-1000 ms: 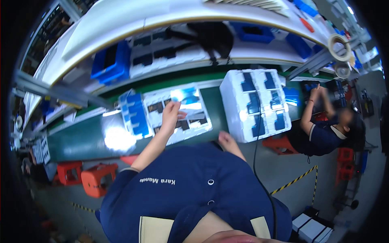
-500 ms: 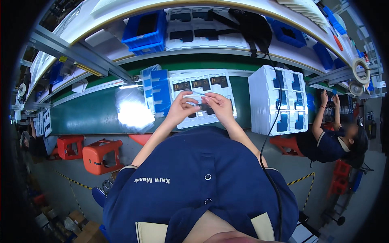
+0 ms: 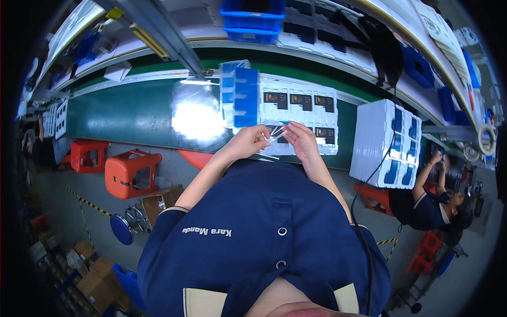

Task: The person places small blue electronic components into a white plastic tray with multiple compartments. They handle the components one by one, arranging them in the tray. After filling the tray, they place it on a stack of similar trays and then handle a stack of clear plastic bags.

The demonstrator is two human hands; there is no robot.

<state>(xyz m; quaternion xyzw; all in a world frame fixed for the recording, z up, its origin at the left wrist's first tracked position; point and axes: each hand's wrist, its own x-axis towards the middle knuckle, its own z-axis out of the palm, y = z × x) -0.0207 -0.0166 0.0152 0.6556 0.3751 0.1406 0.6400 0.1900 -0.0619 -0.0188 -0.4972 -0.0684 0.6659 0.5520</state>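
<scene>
My left hand [image 3: 251,142] and my right hand [image 3: 303,141] are raised in front of my chest, over the near side of a white moulded tray [image 3: 299,117]. Thin whitish strips [image 3: 276,136] run between them. The left fingers are closed in a pinch on the strips' near end. My right thumb and fingertips grip a small blue tab [image 3: 284,123] at the other end. Flat black notched pieces [image 3: 300,102] lie in the tray's pockets, the near row partly hidden by my hands. Left of the tray are blue sheets [image 3: 246,95] with cutouts.
A tall stack of white trays [image 3: 367,142] stands to the right, with a black cable [image 3: 376,169] passing in front. Clear plastic [image 3: 196,116] glares at the left. Above runs a shelf with blue bins [image 3: 252,21]. A co-worker [image 3: 428,198] sits far right; an orange stool [image 3: 132,174] stands left.
The whole view has shifted, so the bench sits further right. Between my hands the whitish strips and blue tab now show more plainly, and the left fingers have closed more tightly.
</scene>
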